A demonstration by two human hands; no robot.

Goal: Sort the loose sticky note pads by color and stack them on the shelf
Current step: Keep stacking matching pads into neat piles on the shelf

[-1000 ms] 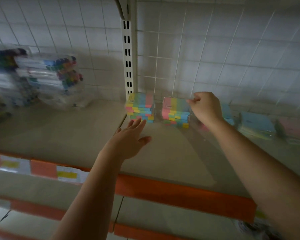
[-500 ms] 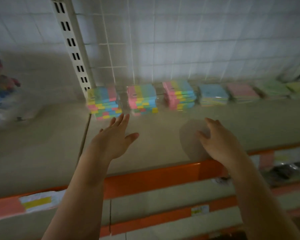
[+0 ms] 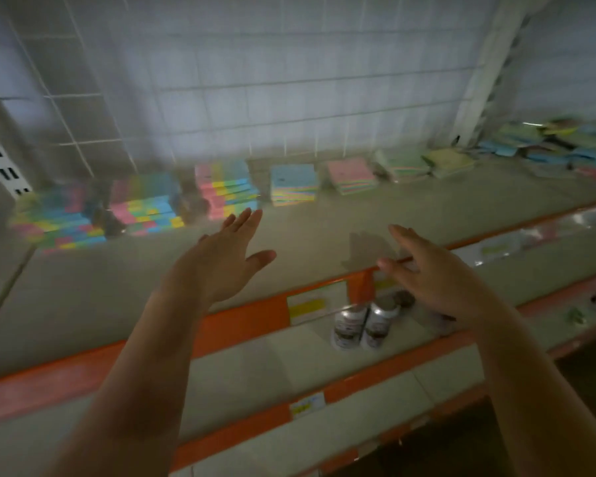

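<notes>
Along the back of the shelf (image 3: 324, 242) stand three multicoloured pad stacks (image 3: 145, 208), then a blue-topped stack (image 3: 293, 182), a pink-topped stack (image 3: 350, 173), a green stack (image 3: 401, 165) and a yellow stack (image 3: 449, 161). A loose pile of blue, green and pink pads (image 3: 561, 144) lies at the far right. My left hand (image 3: 221, 263) hovers over the shelf with straight fingers, empty. Near the shelf's front edge my right hand (image 3: 430, 273) is held flat, also empty. The view is blurred.
An orange front rail (image 3: 241, 321) with price labels edges the shelf. On the lower shelf stand two silver-capped bottles (image 3: 362, 325). A white wire grid (image 3: 255, 98) backs the shelf, with slotted uprights at left (image 3: 0, 160) and right (image 3: 486, 63).
The view has swung right, revealing more stacks and the loose pile. My right hand let go at the stacks and drew back to the front edge, opening flat. My left hand stays open.
</notes>
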